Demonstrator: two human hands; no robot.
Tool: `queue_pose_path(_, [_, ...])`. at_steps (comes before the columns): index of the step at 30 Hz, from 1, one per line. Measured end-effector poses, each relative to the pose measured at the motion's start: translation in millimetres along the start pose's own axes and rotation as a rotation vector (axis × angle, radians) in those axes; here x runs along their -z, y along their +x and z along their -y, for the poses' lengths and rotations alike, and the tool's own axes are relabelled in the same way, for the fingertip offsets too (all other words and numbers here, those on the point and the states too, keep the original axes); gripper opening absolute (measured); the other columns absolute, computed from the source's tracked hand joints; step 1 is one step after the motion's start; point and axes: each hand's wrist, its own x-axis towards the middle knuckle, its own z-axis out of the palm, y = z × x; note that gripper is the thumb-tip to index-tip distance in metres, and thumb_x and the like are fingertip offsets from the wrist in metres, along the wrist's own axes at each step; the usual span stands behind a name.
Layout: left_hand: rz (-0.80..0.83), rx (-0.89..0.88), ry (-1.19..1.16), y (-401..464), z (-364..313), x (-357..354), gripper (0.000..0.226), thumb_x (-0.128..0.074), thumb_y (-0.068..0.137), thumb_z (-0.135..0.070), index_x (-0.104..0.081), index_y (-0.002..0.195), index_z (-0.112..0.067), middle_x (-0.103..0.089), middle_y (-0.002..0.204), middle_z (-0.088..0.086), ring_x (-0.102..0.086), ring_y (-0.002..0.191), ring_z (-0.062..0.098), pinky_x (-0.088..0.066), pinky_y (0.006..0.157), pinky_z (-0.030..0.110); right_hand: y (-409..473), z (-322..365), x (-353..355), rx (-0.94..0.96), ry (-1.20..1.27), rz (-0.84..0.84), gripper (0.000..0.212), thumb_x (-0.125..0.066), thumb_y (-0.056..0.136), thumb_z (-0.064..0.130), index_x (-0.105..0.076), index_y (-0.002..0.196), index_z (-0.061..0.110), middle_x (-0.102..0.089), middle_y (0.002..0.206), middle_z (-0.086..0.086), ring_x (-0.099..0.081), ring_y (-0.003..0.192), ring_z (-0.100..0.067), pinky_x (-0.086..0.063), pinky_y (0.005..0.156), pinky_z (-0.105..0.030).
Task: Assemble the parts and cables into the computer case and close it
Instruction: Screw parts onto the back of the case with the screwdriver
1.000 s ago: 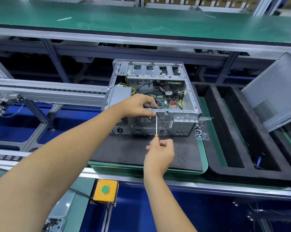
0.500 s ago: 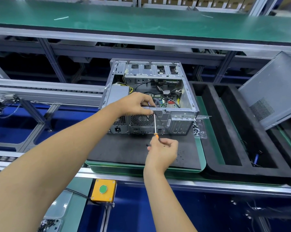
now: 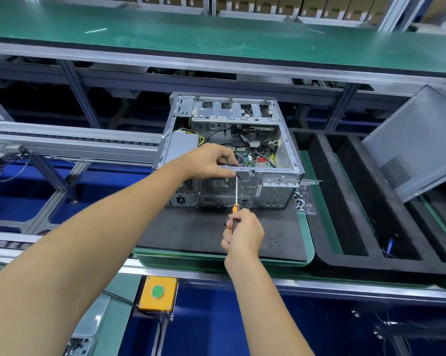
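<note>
A: How should this screw go in?

B: I'd keep the screwdriver (image 3: 235, 191) square to the computer case (image 3: 273, 187) rear panel, press lightly and turn slowly, so the tip doesn't slip off

A: Where does everything lie?

B: The open case sits on the dark mat (image 3: 191, 232) on the table; its side panel (image 3: 411, 145) leans well apart on the right. The left hand (image 3: 211, 160) curls over the case's top rear edge, steadying it. The right hand (image 3: 243, 233), just in front, is wrapped round the orange handle, tip at the screw below the left fingers
</note>
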Motion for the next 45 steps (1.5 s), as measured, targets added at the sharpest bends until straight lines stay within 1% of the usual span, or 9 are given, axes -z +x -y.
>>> queue_pose_path(5, [0.0,-0.009,-0.004,0.5,1.1,0.4,0.025,-0.078,0.088,-0.031,-0.07,0.111,-0.022,-0.078,0.099,-0.008,-0.07,0.101,0.008,-0.05,0.101,0.04,5.1,4.6,10.0,-0.144,0.072,0.158,0.023,-0.047,0.093,0.012,-0.064,0.085,-0.001,-0.056,0.057,-0.002,-0.041,0.036,-0.011,-0.019,0.032,-0.019])
queue_pose_path(7, [0.0,-0.012,0.0,0.5,1.3,0.1,0.025,-0.077,0.088,-0.03,-0.07,0.111,-0.022,-0.078,0.1,-0.007,-0.07,0.101,0.009,-0.05,0.101,0.04,4.7,7.1,10.7,-0.125,0.078,0.133,0.017,-0.051,0.092,0.008,-0.062,0.081,0.002,-0.057,0.058,-0.005,-0.045,0.038,-0.011,-0.022,0.032,-0.019])
queue_pose_path(11, [-0.016,-0.008,0.024,0.2,1.1,-0.4,0.025,-0.077,0.088,-0.03,-0.07,0.111,-0.023,-0.078,0.099,-0.007,-0.07,0.099,0.013,-0.051,0.098,0.04,5.4,5.8,7.9,0.119,-0.026,-0.059,0.019,-0.064,0.085,0.0,-0.054,0.071,0.009,-0.059,0.054,-0.003,-0.057,0.042,-0.015,-0.033,0.038,-0.02])
queue_pose_path(17, [-0.015,-0.001,0.041,1.8,4.0,-0.8,0.025,-0.076,0.087,-0.031,-0.07,0.111,-0.026,-0.078,0.096,-0.01,-0.07,0.095,0.009,-0.053,0.091,0.033,-0.2,2.6,1.7,0.469,-0.388,-0.279,0.021,-0.068,0.081,0.009,-0.049,0.076,0.017,-0.066,0.064,0.002,-0.065,0.053,-0.017,-0.043,0.049,-0.03])
queue_pose_path(22, [-0.027,-0.011,0.024,5.1,8.2,-2.4,0.025,-0.078,0.085,-0.032,-0.071,0.108,-0.027,-0.078,0.097,-0.013,-0.069,0.095,0.0,-0.052,0.093,0.029,-0.7,1.9,7.6,0.718,-0.739,-0.37,0.021,-0.063,0.088,0.019,-0.043,0.082,0.021,-0.06,0.079,0.003,-0.055,0.069,-0.022,-0.035,0.054,-0.035])
queue_pose_path(28, [-0.034,-0.027,0.026,6.9,11.0,-2.5,0.027,-0.078,0.081,-0.037,-0.071,0.106,-0.028,-0.078,0.097,-0.013,-0.07,0.097,0.001,-0.053,0.099,0.037,1.8,0.3,10.1,0.862,-0.814,-0.452,0.023,-0.066,0.087,0.019,-0.046,0.078,0.022,-0.053,0.083,0.004,-0.047,0.065,-0.018,-0.025,0.05,-0.029])
queue_pose_path(34, [-0.037,-0.049,0.018,5.9,11.0,-3.1,0.03,-0.077,0.081,-0.04,-0.071,0.108,-0.029,-0.077,0.101,-0.014,-0.068,0.099,-0.004,-0.052,0.099,0.036,3.9,1.0,12.8,0.709,-0.618,-0.396,0.021,-0.067,0.088,0.026,-0.05,0.077,0.028,-0.065,0.072,0.007,-0.068,0.067,-0.02,-0.05,0.061,-0.035])
queue_pose_path(42, [-0.007,-0.056,-0.038,5.0,8.8,0.5,0.027,-0.08,0.086,-0.029,-0.072,0.111,-0.022,-0.078,0.103,-0.008,-0.071,0.1,0.003,-0.051,0.102,0.036,2.3,-0.1,7.1,0.551,-0.441,-0.311,0.021,-0.073,0.084,0.018,-0.052,0.083,0.016,-0.062,0.069,0.004,-0.058,0.053,-0.008,-0.038,0.049,-0.028])
queue_pose_path(45, [-0.004,-0.06,-0.033,4.9,7.7,0.2,0.027,-0.079,0.087,-0.028,-0.072,0.111,-0.021,-0.078,0.102,-0.005,-0.071,0.1,0.004,-0.051,0.102,0.037,2.0,1.6,8.9,0.518,-0.388,-0.245,0.018,-0.068,0.088,0.018,-0.056,0.08,0.008,-0.065,0.06,0.0,-0.063,0.043,-0.014,-0.039,0.046,-0.026])
